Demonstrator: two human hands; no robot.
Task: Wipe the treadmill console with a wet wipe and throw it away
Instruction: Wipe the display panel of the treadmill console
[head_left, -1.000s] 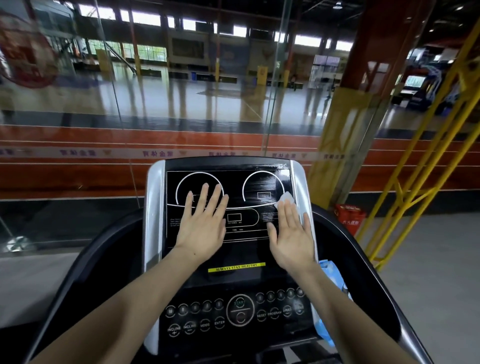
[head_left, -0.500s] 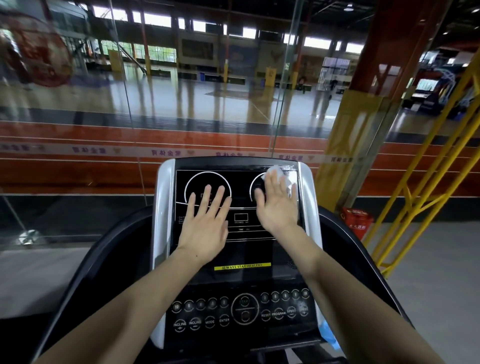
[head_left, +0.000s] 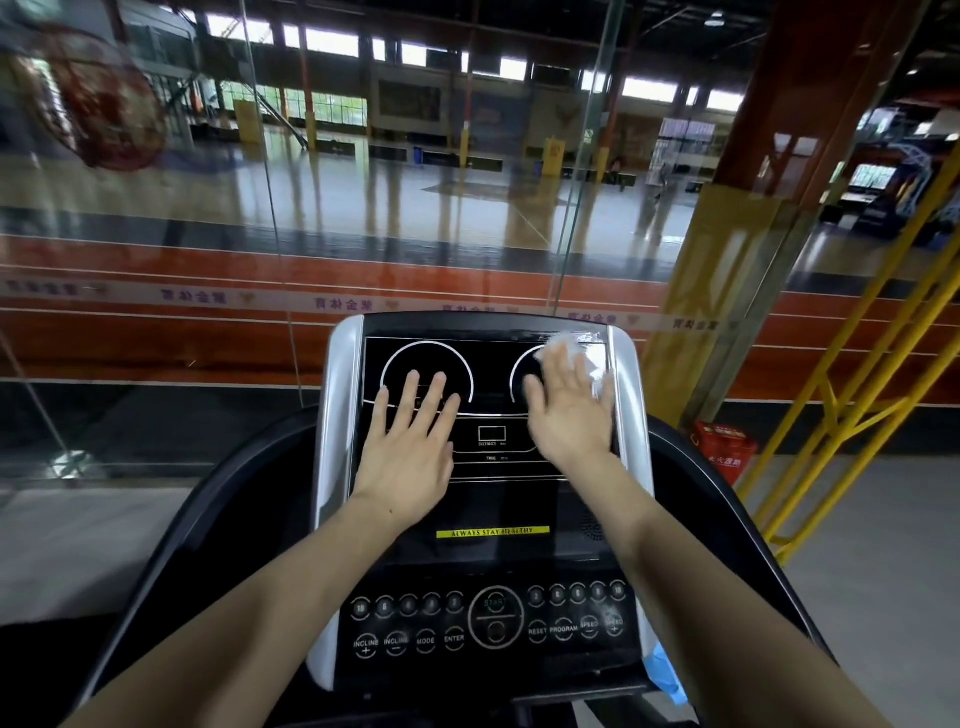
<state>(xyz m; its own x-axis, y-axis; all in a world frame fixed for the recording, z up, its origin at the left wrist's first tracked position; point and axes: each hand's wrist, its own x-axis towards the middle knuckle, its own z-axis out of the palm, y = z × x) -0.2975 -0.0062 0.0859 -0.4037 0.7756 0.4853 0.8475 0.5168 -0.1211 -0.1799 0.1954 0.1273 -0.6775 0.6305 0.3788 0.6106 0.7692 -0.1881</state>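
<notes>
A: Head view, what's up top?
B: Treadmill console (head_left: 498, 467), black panel w/ silver side trim. Right hand (head_left: 569, 410) flat on upper-right of the display, fingers straight and close together, pressing the wet wipe (head_left: 584, 353) against the panel. White wipe sticks out past the fingertips and along the right edge of the hand, near the top-right corner.
A: Left?
B: Left hand (head_left: 410, 441) flat on the left dial graphic, fingers straight, slightly spread, holding nothing.
A: Lower down?
B: Yellow label strip (head_left: 492, 533) below the display, then button panel (head_left: 488, 621) w/ round start button in the middle. Blue item (head_left: 665, 673) at console's lower-right edge, can't tell what it is.
A: Bkgd?
B: Red container (head_left: 724, 449) on the floor to the right, beside yellow railing (head_left: 852, 395). Glass wall ahead.
</notes>
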